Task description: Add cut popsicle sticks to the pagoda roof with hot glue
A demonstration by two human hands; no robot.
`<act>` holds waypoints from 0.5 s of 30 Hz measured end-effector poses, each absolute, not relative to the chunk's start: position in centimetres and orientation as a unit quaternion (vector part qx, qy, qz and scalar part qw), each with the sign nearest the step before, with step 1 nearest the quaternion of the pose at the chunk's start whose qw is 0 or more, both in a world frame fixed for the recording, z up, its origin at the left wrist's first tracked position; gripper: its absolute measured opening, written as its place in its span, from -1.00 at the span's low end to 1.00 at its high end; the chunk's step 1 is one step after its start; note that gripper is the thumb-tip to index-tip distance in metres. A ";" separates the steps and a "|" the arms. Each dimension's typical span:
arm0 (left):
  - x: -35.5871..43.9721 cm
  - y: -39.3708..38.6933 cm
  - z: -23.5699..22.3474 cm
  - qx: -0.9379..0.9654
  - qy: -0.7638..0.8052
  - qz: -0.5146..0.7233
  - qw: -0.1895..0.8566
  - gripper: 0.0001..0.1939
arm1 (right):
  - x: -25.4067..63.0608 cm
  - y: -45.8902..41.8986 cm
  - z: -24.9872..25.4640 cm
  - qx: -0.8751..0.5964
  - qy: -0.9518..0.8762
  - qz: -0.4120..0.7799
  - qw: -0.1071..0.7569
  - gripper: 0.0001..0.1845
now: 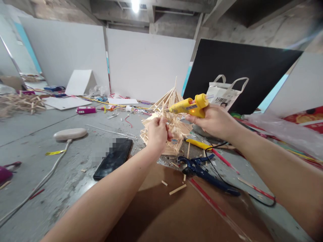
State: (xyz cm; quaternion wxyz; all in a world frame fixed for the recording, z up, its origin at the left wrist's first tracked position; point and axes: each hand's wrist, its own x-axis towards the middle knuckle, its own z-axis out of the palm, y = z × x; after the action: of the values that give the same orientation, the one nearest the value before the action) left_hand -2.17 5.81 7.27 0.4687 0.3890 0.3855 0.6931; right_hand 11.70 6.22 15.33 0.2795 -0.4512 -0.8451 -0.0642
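My right hand (217, 121) is wrapped round a yellow hot glue gun (189, 105), its small orange light lit. The gun's nozzle points left, at a thin wooden stick (163, 108) that stands upright from the pinched fingers of my left hand (158, 131). Just behind both hands rises a model built of wooden sticks (176, 143), with a pointed, cone-like top and a layered base. My left hand hides part of it. Whether the nozzle touches the stick, I cannot tell.
Blue-handled cutters (208, 173) and short stick pieces (178, 189) lie on a brown board (161, 208). A black phone (113, 158) and a white power strip (70, 134) are on the floor to the left. A black cable (212, 163) trails on the right, near a paper bag (222, 92).
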 end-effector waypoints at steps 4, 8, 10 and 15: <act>-2.2 5.7 7.4 0.388 0.387 0.691 0.472 -0.87 | 11.7 6.2 15.3 -0.448 -0.850 -0.080 0.265 -0.65; -2.2 5.6 7.4 0.388 0.391 0.687 0.474 -0.87 | 11.8 6.2 15.4 -0.446 -0.852 -0.076 0.263 -0.67; -2.2 5.6 7.5 0.388 0.392 0.686 0.475 -0.87 | 11.9 6.3 15.4 -0.449 -0.851 -0.075 0.262 -0.68; -2.2 5.7 7.5 0.386 0.392 0.684 0.479 -0.87 | 12.0 6.4 15.4 -0.452 -0.850 -0.096 0.254 -0.69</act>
State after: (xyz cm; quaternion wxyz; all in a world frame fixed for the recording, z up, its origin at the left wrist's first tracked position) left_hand -2.21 5.67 7.45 0.4791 0.3864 0.3918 0.6839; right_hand 12.01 6.42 15.41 0.2545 -0.4521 -0.8495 -0.0956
